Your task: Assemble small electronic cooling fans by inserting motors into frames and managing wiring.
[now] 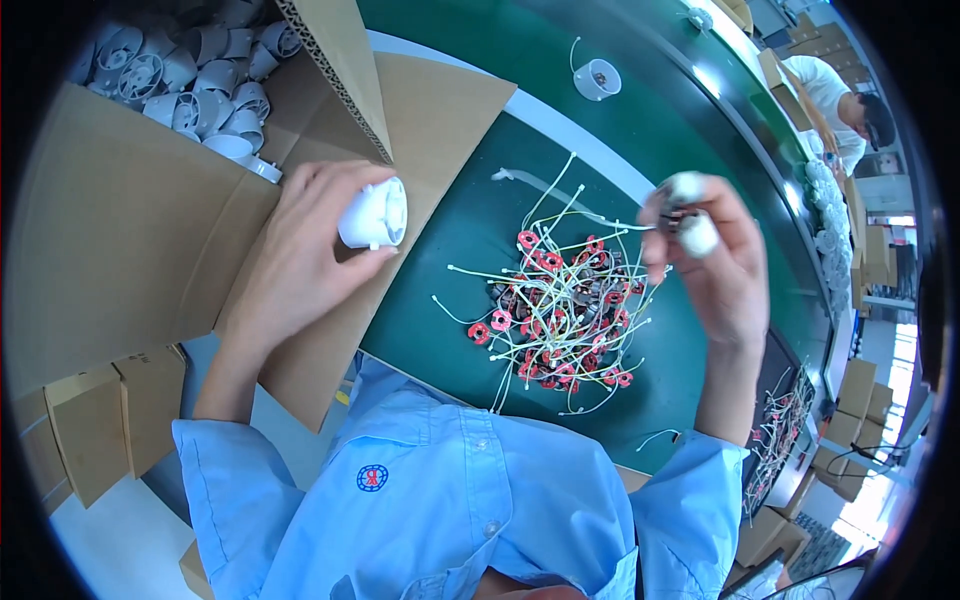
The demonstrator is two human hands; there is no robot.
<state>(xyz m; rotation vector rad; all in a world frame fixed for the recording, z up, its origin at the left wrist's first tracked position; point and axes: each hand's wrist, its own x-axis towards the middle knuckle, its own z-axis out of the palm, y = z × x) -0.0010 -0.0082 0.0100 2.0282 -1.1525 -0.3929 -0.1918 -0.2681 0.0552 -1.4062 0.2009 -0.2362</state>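
Observation:
My left hand [290, 255] grips a white plastic cup-shaped housing [372, 216] between thumb and fingers, its round end turned to the right. On the other side, my right hand [728, 262] pinches a small dark round part [672, 216], blurred by motion. White covers sit on two of its fingertips. A white lead [600, 216] trails leftward from the pinched part. Between my hands, a tangled heap of small red and dark ring-shaped parts with white and yellow leads [570, 315] lies on the green table [440, 330].
A cardboard box [120, 230] at the left holds many white housings [215, 80]. Another housing [597, 80] stands on the far green surface [480, 40]. More wired parts [780, 430] lie in a dark tray at the right. A person [835, 105] is at the far right.

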